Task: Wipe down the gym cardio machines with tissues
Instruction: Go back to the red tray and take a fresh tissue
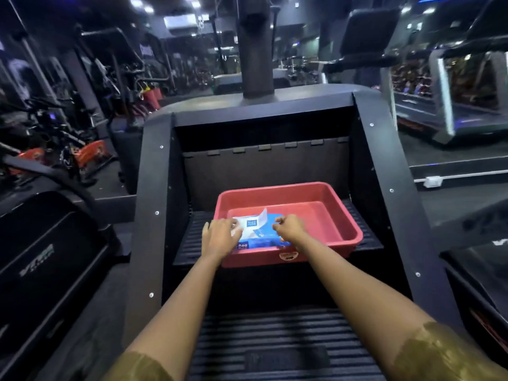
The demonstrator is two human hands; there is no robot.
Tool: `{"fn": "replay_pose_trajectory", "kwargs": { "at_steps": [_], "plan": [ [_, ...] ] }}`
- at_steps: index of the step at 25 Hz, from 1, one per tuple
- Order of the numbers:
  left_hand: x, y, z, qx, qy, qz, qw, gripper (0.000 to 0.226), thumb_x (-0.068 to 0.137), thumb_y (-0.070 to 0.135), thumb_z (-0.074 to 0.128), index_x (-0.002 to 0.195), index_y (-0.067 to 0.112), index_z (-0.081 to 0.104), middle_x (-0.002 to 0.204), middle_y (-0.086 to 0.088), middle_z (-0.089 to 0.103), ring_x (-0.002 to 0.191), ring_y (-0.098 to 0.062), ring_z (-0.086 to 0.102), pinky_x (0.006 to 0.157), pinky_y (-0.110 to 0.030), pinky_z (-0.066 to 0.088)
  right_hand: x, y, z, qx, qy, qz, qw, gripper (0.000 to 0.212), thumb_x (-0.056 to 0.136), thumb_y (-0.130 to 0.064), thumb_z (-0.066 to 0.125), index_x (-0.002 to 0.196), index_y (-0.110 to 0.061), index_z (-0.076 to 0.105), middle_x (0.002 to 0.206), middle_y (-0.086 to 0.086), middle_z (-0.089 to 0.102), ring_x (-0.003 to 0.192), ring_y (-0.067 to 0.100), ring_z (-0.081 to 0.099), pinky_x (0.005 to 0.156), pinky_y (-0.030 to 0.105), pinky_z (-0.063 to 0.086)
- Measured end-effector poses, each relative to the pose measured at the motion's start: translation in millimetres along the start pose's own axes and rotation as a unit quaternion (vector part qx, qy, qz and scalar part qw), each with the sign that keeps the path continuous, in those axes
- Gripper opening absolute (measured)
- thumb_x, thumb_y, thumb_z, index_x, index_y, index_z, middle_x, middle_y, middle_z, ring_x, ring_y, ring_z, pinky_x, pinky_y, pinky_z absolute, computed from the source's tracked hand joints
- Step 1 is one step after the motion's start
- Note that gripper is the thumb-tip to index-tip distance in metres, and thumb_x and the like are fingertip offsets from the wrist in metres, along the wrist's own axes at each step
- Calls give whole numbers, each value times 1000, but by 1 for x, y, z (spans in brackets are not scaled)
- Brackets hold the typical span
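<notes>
Head: tissue pack [261,235] under left hand [220,237]

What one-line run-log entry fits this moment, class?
stage: fetching tissue | left hand presses wipes pack | right hand curled at its open flap | pack in red tray on machine step
</notes>
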State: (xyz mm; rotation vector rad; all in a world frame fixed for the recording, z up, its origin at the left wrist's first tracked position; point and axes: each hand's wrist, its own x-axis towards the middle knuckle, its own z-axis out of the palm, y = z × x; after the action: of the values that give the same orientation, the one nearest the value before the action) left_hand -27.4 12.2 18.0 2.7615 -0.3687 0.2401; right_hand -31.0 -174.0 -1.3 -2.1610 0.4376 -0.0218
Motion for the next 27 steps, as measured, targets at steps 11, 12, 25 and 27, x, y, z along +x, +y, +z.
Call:
{"fn": "replay_pose_trajectory", "kwargs": {
  "at_steps": [11,12,25,27],
  "plan": [
    [38,5,15,-88,53,-42,994,41,95,49,47,114,19,67,98,3,72,112,-15,58,115,-41,-14,6,-13,30,-180,-73,-89,977,50,90,-15,48,137,-30,44,131,10,40,120,29,46,101,38,38],
    [42,9,18,-78,49,-47,995,41,93,49,50,119,19,63,95,4,73,113,-14,58,114,-41,-16,6,-12,30,-173,-69,-92,978,49,90,-15,48,137,-30,45,129,10,41,118,28,48,100,36,39],
    [63,11,38,-119,-41,-177,976,14,87,35,60,84,25,70,93,0,71,116,-19,55,110,-48,-24,9,-13,13,-111,-42,-80,990,44,86,-5,50,126,-20,58,125,3,59,93,19,58,80,20,38],
    [64,10,40,-95,-41,-176,979,29,89,46,53,78,24,69,92,0,70,119,-21,51,109,-52,-23,9,-14,16,-113,-48,-75,990,44,86,-5,50,127,-18,57,126,3,60,104,21,59,88,23,40]
  ]
}}
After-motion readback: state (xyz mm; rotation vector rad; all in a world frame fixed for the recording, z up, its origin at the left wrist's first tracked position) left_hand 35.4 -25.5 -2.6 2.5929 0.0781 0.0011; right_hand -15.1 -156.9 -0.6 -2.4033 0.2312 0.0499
